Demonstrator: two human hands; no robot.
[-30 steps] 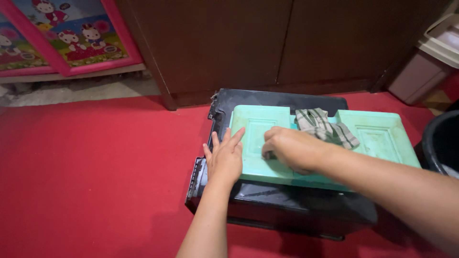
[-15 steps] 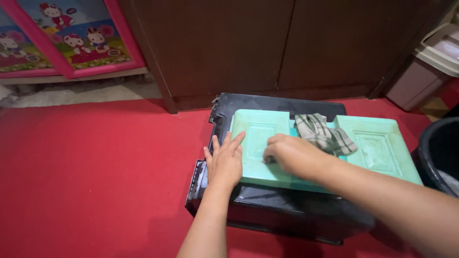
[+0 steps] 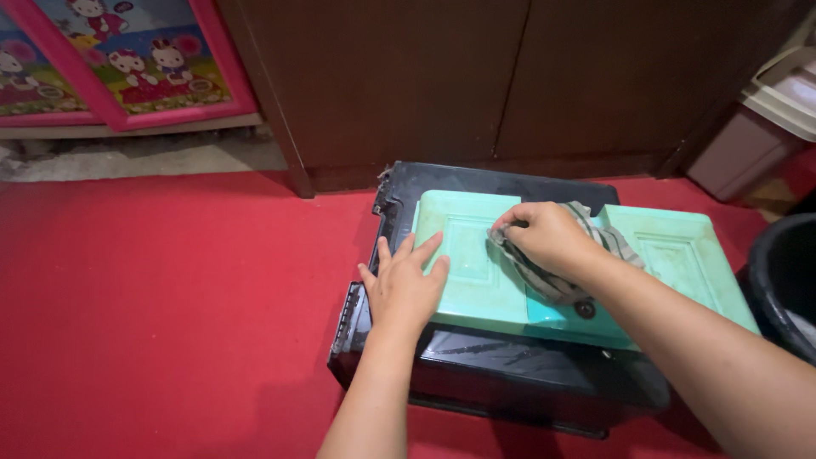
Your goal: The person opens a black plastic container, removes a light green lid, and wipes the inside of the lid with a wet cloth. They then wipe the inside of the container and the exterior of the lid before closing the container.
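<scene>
Since half a second ago the right hand (image 3: 548, 238) has moved up the green lid (image 3: 671, 255) and taken hold of the cloth (image 3: 552, 280), which lay untouched behind it before; the left hand (image 3: 404, 285) has stayed where it was. The right hand's fingers are now curled shut on the striped grey cloth, pressing it onto the lid near its middle, with part of the cloth trailing out below the wrist. The left hand lies flat and spread wide, palm down, on the lid's left edge, holding nothing. The lid rests on a black box (image 3: 476, 374), which stands on the red carpet (image 3: 170, 323). Behind the box is a dark wooden cabinet (image 3: 425, 76). A black bucket (image 3: 786, 272) stands just right of the lid, and a pink-framed cartoon picture (image 3: 119, 59) lies far left of the cabinet.
</scene>
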